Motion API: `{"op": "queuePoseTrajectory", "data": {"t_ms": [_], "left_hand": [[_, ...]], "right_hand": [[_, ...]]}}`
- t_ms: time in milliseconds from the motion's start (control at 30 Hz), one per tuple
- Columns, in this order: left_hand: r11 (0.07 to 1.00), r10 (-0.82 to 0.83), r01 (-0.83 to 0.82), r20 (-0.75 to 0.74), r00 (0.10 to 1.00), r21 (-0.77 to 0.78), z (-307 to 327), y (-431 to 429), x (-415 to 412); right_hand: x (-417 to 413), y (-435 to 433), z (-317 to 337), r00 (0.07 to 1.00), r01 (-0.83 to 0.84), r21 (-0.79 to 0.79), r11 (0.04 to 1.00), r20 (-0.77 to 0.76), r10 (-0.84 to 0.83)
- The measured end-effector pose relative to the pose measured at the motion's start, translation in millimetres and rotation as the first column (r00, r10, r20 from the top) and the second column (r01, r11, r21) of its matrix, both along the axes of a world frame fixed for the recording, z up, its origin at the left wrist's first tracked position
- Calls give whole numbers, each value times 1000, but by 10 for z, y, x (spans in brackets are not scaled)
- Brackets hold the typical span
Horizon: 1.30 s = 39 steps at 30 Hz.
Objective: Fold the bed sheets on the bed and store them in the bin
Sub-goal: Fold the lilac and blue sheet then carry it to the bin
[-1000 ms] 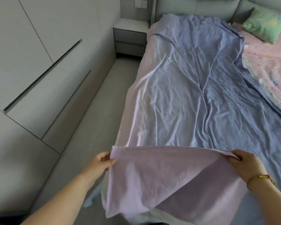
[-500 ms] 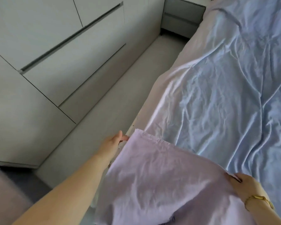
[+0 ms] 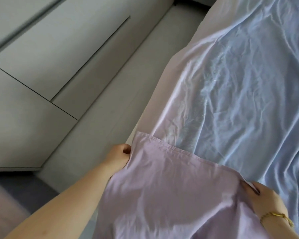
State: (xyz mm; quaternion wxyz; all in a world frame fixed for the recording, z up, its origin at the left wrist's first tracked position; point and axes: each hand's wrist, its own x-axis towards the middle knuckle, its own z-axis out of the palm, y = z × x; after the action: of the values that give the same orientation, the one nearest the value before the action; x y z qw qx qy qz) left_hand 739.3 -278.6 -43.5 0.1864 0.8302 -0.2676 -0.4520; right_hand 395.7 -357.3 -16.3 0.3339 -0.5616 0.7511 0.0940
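Note:
A bed sheet, blue on top and lilac underneath, lies spread along the bed [image 3: 166, 94]. Its near end is turned back, so the lilac underside of the sheet [image 3: 171, 195] faces up over the blue side [image 3: 248, 83]. My left hand [image 3: 118, 156] grips the turned-back end at its left corner, by the bed's edge. My right hand [image 3: 264, 199], with a gold bracelet on the wrist, pinches the right corner of that same edge. The hem between my hands runs slanted across the bed. No bin is in view.
A grey floor strip [image 3: 110, 109] runs between the bed and a wall of pale wardrobe doors [image 3: 41, 57] on the left. A dark patch of floor [image 3: 16, 180] shows at the lower left.
The view has dropped and swung left, so the headboard, nightstand and pillow are out of sight. Both hands have carried the turned-back lilac end forward over the blue side.

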Motion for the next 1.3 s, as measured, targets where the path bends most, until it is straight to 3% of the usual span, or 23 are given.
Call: {"op": "queuePoseTrajectory", "data": {"t_ms": [167,267,400,500,600,700,800,900,1033,1167,1300], "left_hand": [[983,184,-184,24,983,-31,-20,-48,-2],[990,140,-138,55,989,-35,25,-56,33],[991,41,-11,225,974,-134,148,-86,194],[970,120,-35,348,930,-242,216,-111,348],[957,178,-71,380,908,-281,239,-171,405],[960,222,-152,308,925,-236,190,-231,374],[962,210,-183,121,970,-203,117,-139,252],[971,108,-94,55,993,-218,120,149,185],[997,-7,10,37,999,-81,96,544,262],[997,24,-8,-219,975,75,196,819,360],[974,-126,173,-282,951,148,221,1021,397]], "right_hand": [[-10,3,-2,999,22,-30,999,-24,-23],[-31,-2,4,999,43,-32,999,-16,-43],[-66,-31,27,999,29,-68,997,18,-28],[-65,-41,19,999,32,-78,996,18,-30],[-22,-48,-9,1000,23,-65,998,-4,-24],[57,-69,-29,999,-30,-42,999,-14,29],[134,-101,-34,997,-66,-4,998,28,66],[214,-142,-61,991,-131,5,991,20,131],[316,-160,-74,985,-171,-30,985,-15,171],[475,-121,-39,984,-173,-53,983,31,175],[816,-89,-4,961,-232,-49,971,139,237]]}}
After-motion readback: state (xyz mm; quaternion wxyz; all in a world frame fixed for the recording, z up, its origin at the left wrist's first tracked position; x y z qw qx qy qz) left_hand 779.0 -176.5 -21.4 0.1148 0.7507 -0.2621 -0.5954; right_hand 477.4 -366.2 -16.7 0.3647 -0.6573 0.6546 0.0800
